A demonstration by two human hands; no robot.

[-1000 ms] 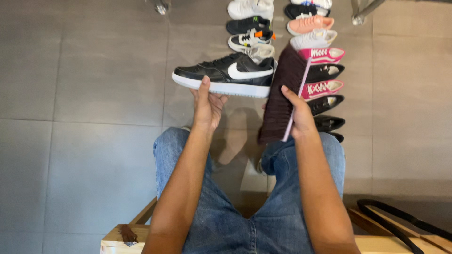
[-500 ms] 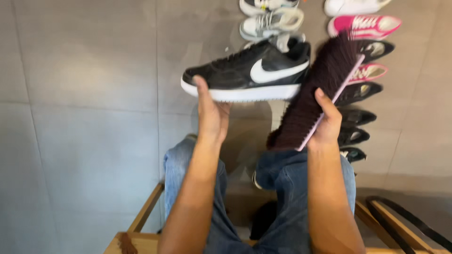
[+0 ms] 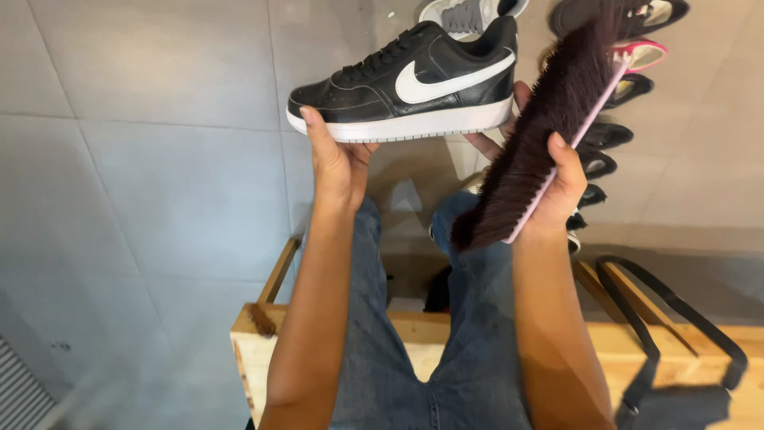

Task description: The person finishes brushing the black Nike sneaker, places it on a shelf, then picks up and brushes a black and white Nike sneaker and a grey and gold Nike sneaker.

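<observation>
Gripped underneath — left hand [image 3: 338,163] holds black sneaker [image 3: 406,80], right hand [image 3: 557,187] brush [image 3: 549,119].

Black sneaker [image 3: 406,80] and brush [image 3: 541,135] in hands [image 3: 338,163].

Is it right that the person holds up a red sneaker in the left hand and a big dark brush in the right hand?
Not quite. The sneaker is black with a white sole, not red, as the head view shows. The rest is right: the left hand holds it up from below, and the right hand grips the big dark brush.
</observation>
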